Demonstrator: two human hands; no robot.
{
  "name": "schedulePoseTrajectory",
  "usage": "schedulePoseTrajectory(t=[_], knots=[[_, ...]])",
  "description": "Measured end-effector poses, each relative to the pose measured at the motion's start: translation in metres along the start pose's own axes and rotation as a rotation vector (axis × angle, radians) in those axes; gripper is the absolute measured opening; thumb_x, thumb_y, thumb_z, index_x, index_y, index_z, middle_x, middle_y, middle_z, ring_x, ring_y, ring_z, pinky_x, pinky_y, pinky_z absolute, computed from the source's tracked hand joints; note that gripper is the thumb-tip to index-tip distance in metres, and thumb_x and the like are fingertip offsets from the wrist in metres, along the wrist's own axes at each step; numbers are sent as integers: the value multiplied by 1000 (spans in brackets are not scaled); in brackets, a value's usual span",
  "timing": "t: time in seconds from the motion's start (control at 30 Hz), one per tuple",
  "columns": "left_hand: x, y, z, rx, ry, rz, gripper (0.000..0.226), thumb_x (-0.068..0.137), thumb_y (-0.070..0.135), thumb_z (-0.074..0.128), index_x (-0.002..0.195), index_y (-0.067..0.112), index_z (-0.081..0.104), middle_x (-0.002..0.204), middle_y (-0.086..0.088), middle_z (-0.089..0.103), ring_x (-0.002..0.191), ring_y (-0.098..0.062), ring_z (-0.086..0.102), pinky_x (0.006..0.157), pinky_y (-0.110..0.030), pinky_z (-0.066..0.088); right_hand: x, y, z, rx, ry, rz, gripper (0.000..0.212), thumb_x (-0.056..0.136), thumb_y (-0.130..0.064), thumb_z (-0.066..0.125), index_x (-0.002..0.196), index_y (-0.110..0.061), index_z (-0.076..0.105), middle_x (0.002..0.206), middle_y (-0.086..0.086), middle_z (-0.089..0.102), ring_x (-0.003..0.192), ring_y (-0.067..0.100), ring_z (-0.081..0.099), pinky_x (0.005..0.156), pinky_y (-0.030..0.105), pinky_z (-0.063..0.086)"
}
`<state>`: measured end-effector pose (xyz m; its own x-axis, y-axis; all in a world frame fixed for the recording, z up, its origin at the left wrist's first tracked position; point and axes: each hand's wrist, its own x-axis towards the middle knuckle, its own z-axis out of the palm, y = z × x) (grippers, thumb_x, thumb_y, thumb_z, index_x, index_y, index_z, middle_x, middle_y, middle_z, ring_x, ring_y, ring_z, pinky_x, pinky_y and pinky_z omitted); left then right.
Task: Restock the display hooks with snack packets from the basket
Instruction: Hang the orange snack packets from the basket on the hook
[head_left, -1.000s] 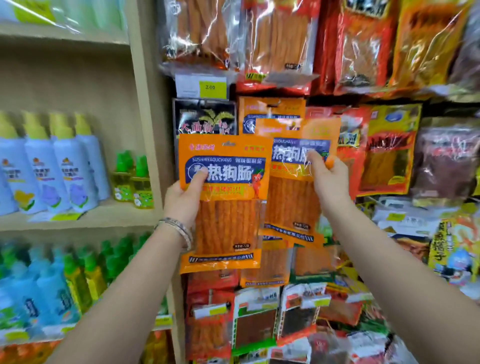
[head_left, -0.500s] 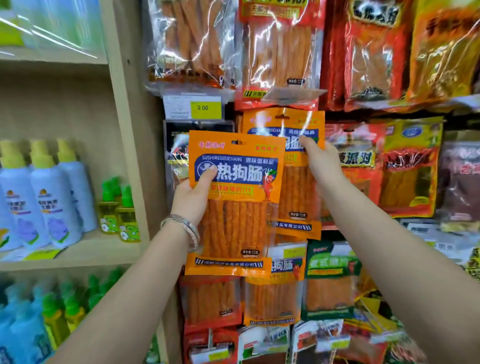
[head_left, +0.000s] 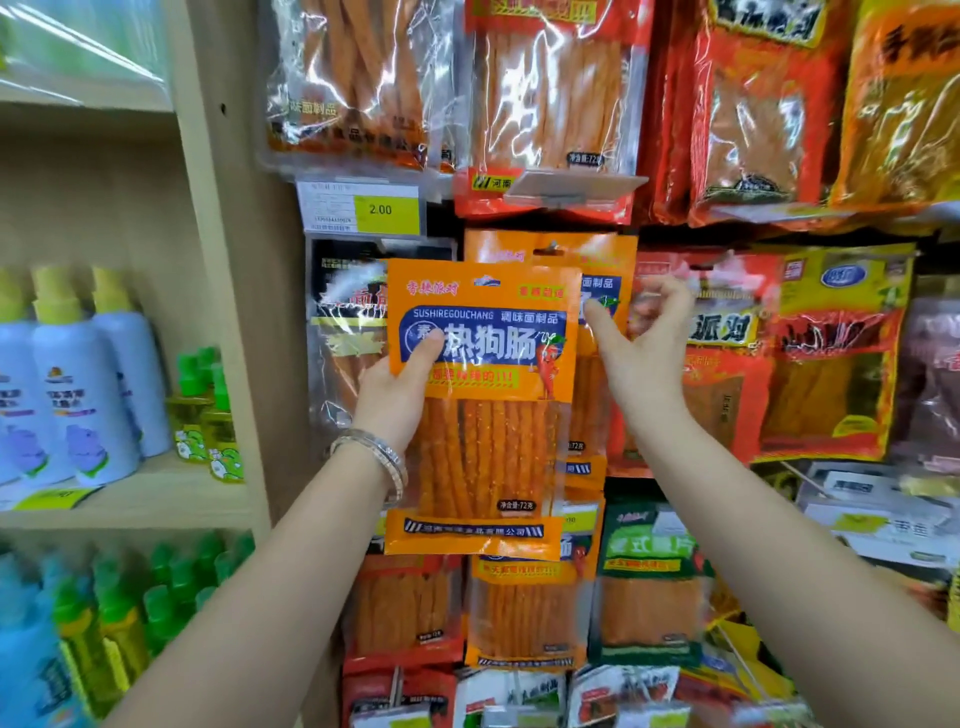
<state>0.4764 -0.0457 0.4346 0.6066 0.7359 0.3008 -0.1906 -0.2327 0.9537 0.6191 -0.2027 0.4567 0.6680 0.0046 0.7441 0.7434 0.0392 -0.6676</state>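
Left hand grasping flat orange plastic snack packet by its left edge, right hand empty, fingers loosely curled, beside matching hung orange packet

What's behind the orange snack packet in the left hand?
Behind the held orange snack packet hangs a matching orange packet on a hook; only its top and right edge show. Anything further back is covered.
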Motion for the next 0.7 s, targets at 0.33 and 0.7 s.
schedulePoseTrajectory(t=[0.33, 0.7], knots=[[3, 15, 21, -27, -34, 295, 30, 85, 32, 63, 114, 31, 55, 106, 3, 67, 99, -11, 64, 83, -34, 54, 2, -12, 2, 215, -225, 134, 24, 94, -34, 55, 87, -13, 64, 87, 4, 71, 83, 18, 66, 76, 40, 50], [17, 67, 43, 348, -79, 779, 63, 92, 7, 44, 148, 28, 22, 157, 6, 9, 128, 14, 6, 99, 4, 4, 43, -18, 3, 82, -121, 17, 29, 94, -27, 55, 65, -26, 51, 68, -11, 55, 68, 6, 51, 67, 29, 38]])
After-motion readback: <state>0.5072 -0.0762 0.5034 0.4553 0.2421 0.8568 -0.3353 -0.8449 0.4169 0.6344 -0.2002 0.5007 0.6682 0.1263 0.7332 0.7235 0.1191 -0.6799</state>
